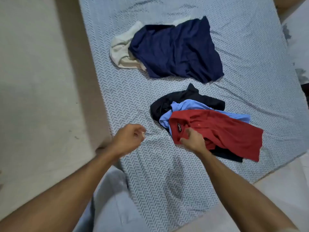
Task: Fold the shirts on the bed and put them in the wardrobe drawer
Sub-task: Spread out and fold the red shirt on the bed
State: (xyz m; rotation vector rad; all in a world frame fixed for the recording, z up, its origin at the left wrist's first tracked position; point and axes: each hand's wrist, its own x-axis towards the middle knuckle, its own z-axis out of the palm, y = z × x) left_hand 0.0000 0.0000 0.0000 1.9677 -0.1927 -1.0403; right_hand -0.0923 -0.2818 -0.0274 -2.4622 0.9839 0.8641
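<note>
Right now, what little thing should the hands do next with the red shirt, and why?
Probably lift the red collared shirt off the pile. The right hand already pinches it near the collar, and it lies on top of the light blue shirt and black shirt. The left hand holds nothing.

From my feed there's open bed (167, 181) sheet right in front of me and between the two heaps; near shirt pile (209, 124) blocks the right, navy heap (175, 51) sits further back.
</note>
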